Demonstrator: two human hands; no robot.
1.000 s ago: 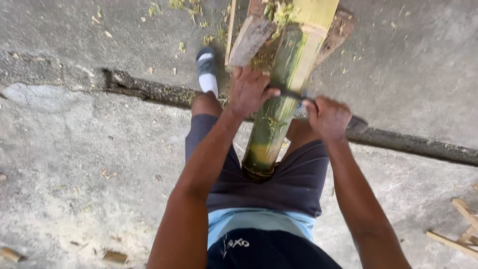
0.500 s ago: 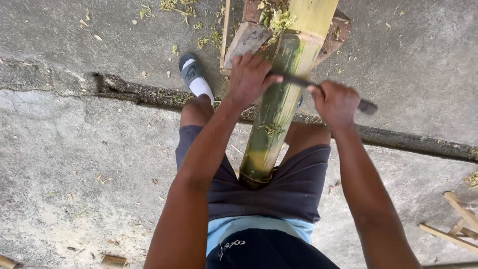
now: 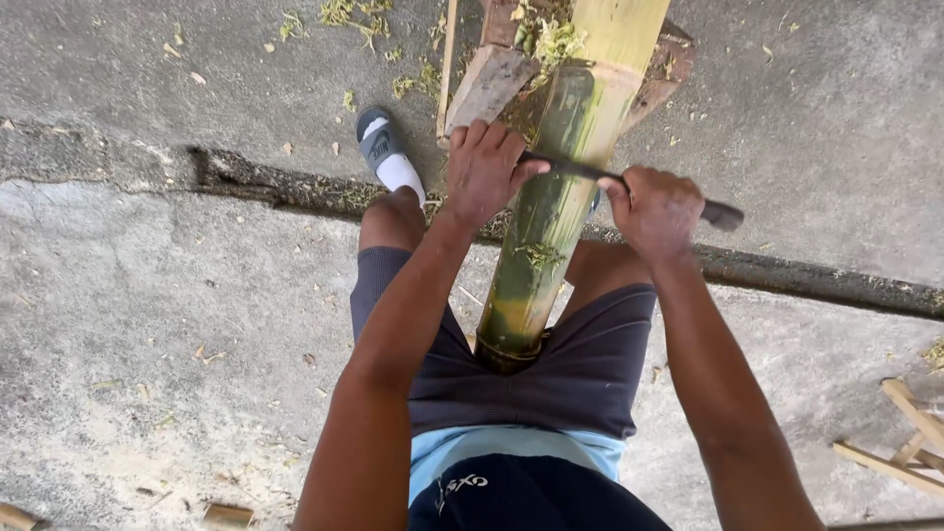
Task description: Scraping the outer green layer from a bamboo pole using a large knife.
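While fists clamp it, dark blade [image 3: 580,173] crosses green bamboo pole [image 3: 544,231]: left hand [image 3: 484,174] nine o'clock, right hand [image 3: 657,210] three o'clock.

outdoor work yard here: rough cracked concrete floor [image 3: 147,324], bamboo shavings [image 3: 354,15] scattered about, wooden offcuts [image 3: 905,433] lying around.

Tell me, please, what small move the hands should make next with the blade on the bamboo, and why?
Probably draw the blade toward the body along the bamboo pole. The left hand and right hand grip its two ends, it lies across the pole at the edge between pale scraped surface beyond and green skin nearer, and green shavings cling below. The nearer stretch looks unscraped.
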